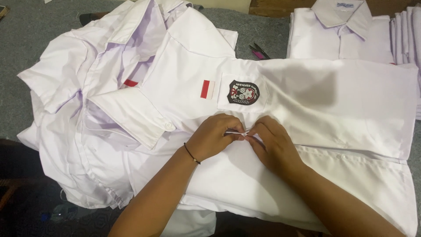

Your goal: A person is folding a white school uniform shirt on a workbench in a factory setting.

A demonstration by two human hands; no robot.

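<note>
Head cam: I'm seeing L hand (215,136) & R hand (272,147) both pinching the placket of a smooth white shirt (307,114). It's lying flat on gray felt-like cloth (26,39), oval embroidered badge (243,92) on its pocket.

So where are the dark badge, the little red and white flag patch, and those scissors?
Dark badge (243,92): head view, middle of the shield on the chest pocket.
Flag patch (207,89): head view, centre where red meets white.
Scissors (259,53): head view, pink handles beside the shirt.

A red-and-white rectangular flag patch (208,89) sits just left of a dark shield-shaped emblem patch (243,92) on the shirt's chest pocket (226,102).
</note>
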